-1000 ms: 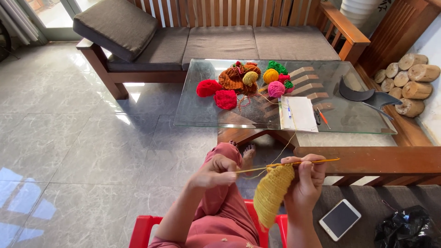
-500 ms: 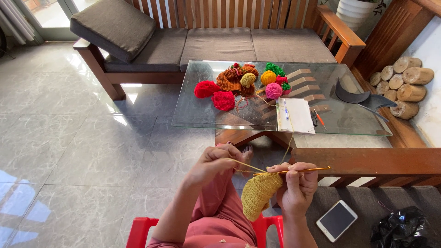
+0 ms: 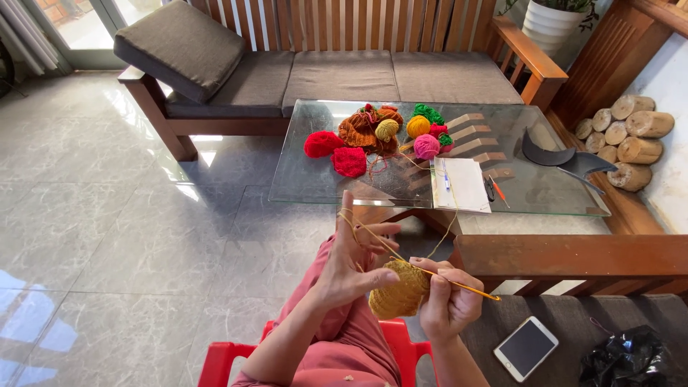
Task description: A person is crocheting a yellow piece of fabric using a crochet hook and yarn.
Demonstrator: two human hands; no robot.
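Nearest the camera, a red plastic stool (image 3: 229, 358) shows under legs in pink trousers (image 3: 351, 337). Just above the lap, the left hand (image 3: 351, 265) pinches the near left edge of a mustard-yellow crocheted piece (image 3: 401, 290) with thumb and fingers, its forefinger raised with a yellow yarn strand (image 3: 373, 233) wrapped over it. The right hand (image 3: 448, 301) is closed around an orange crochet hook (image 3: 459, 284), whose far end sits at the top of the crocheted piece; its fingers also touch the piece's right side. To the right, on a dark cushion, lie a white phone (image 3: 525, 347) face up and, further right, a crumpled black bag (image 3: 631, 358). Beyond the hands stands a glass table (image 3: 315, 186); the yarn runs up to it. On it sit red, orange, yellow, pink and green yarn balls (image 3: 380, 136), with a white notepad (image 3: 462, 185) to their right. Farthest, a wooden sofa (image 3: 337, 72) with brown cushions runs along the wall, and stacked logs (image 3: 623, 136) lie at the far right.
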